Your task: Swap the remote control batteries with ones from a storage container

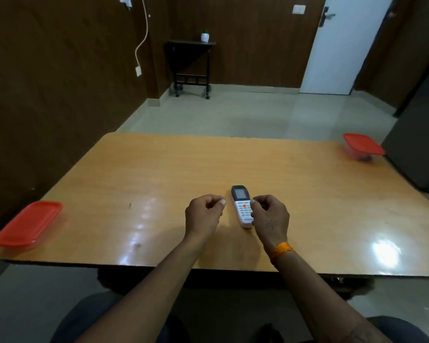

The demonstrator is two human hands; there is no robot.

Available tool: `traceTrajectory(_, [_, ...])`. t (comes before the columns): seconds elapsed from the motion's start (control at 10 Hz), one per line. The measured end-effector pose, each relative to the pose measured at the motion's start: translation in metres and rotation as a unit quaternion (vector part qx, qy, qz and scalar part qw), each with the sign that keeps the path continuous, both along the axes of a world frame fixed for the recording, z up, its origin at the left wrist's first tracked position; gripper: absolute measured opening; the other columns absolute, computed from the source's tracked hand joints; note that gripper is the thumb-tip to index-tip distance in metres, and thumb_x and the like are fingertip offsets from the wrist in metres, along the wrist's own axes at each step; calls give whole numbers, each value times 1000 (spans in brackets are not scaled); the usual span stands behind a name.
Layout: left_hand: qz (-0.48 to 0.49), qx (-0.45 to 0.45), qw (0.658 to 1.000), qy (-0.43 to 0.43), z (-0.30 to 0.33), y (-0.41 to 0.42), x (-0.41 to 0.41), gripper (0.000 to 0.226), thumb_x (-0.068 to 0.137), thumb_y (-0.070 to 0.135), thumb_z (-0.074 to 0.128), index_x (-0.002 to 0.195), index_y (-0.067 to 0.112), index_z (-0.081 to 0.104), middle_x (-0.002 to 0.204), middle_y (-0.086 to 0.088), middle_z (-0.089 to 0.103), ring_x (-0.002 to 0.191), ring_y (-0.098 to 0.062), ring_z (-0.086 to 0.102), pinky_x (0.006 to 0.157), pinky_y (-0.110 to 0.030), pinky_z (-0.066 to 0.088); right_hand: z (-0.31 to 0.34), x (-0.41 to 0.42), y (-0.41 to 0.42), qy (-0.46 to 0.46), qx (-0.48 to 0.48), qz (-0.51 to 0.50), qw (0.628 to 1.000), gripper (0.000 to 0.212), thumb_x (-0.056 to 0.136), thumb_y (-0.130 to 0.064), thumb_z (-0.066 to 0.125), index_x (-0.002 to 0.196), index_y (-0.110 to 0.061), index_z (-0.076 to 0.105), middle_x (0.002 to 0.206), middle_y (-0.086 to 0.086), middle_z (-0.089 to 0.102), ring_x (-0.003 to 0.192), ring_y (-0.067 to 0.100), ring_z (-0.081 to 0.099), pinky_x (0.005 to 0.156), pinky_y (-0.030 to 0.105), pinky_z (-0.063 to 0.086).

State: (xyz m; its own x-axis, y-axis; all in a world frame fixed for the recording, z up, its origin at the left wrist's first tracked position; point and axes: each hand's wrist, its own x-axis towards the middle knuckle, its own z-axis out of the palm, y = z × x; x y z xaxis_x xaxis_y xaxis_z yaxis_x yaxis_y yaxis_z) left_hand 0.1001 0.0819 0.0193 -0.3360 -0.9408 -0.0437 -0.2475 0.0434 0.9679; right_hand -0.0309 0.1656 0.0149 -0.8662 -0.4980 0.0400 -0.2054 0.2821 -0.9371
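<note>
A white remote control (241, 204) with a dark screen end and an orange button lies face up on the wooden table (159, 174), screen end pointing away from me. My left hand (203, 214) hovers just left of it, fingers curled in, holding nothing. My right hand (270, 216) is curled at the remote's right edge and covers its lower right corner; whether it touches the remote I cannot tell. A clear storage container with a red lid (363, 146) stands at the far right corner. A second red-lidded container (29, 222) sits at the near left edge.
A dark cabinet (421, 134) stands right of the table by the far container. Beyond the table are tiled floor, a small black side table (191, 65) with a white pot, and a white door (342, 45).
</note>
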Motion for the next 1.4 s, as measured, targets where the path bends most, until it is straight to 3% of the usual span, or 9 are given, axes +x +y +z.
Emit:
traceTrajectory(0.1, [4, 20, 999, -39, -20, 0, -24, 11, 91, 27, 75, 99, 24, 81, 94, 8, 79, 90, -15, 74, 87, -45, 64, -11, -24, 4, 26, 79, 16, 996, 11, 90, -23, 68, 94, -17, 77, 93, 1, 76, 91, 19, 70, 71, 28, 51])
traceTrajectory(0.2, [3, 37, 997, -65, -31, -3, -42, 26, 89, 25, 77, 114, 17, 79, 108, 2, 78, 99, -18, 73, 91, -44, 63, -17, -36, -1, 23, 133, 62, 989, 21, 93, -25, 65, 98, -12, 81, 97, 5, 79, 87, 18, 68, 71, 32, 56])
traceTrajectory(0.3, [-9, 37, 997, -71, -38, -10, -57, 21, 87, 19, 77, 109, 19, 80, 104, 2, 80, 95, -18, 76, 88, -44, 64, -21, -40, -8, 43, 141, 86, 985, 22, 90, -19, 64, 93, -10, 83, 94, 8, 80, 81, 21, 68, 71, 36, 59])
traceTrajectory(0.4, [-8, 51, 997, -57, -40, -18, -67, 25, 85, 10, 77, 108, 18, 81, 100, 2, 81, 92, -16, 77, 88, -43, 64, -24, -42, -17, 46, 124, 77, 988, 20, 85, -16, 65, 84, -8, 83, 85, 11, 80, 82, 28, 72, 70, 43, 61])
traceTrajectory(0.6, [9, 57, 997, -46, -30, -56, -85, 30, 82, 8, 79, 110, 19, 82, 104, 1, 82, 92, -15, 78, 89, -39, 64, -18, -54, -56, 45, 101, 73, 991, 20, 87, -17, 65, 88, -8, 83, 89, 10, 80, 81, 23, 70, 64, 33, 57])
traceTrajectory(0.8, [36, 66, 996, -58, -21, -99, -98, 25, 81, 5, 79, 98, 23, 82, 108, -2, 80, 96, -19, 76, 92, -39, 63, -11, -65, -104, 55, 110, 78, 989, 21, 85, -13, 64, 89, -4, 83, 94, 16, 80, 88, 31, 72, 75, 43, 61])
traceTrajectory(1.1, [49, 65, 995, -54, -37, -124, -92, 26, 80, 7, 81, 102, 20, 82, 109, -3, 81, 97, -21, 77, 91, -39, 64, -20, -61, -125, 70, 97, 89, 989, 22, 87, -14, 65, 100, -6, 82, 102, 14, 80, 96, 27, 72, 76, 36, 60])
traceTrajectory(1.3, [21, 54, 998, -36, -39, -126, -85, 22, 79, 9, 82, 93, 26, 78, 102, -2, 80, 95, -21, 77, 88, -43, 65, -27, -63, -123, 69, 72, 87, 991, 26, 87, -14, 66, 108, -9, 80, 100, 8, 78, 88, 17, 65, 73, 26, 51])
traceTrajectory(1.4, [32, 13, 998, -60, -36, -127, -84, 35, 82, 18, 86, 115, 15, 77, 104, -1, 79, 98, -22, 75, 85, -40, 65, -29, -67, -122, 94, 40, 58, 993, 25, 87, -15, 67, 109, -11, 78, 95, 3, 75, 87, 15, 67, 80, 34, 59])
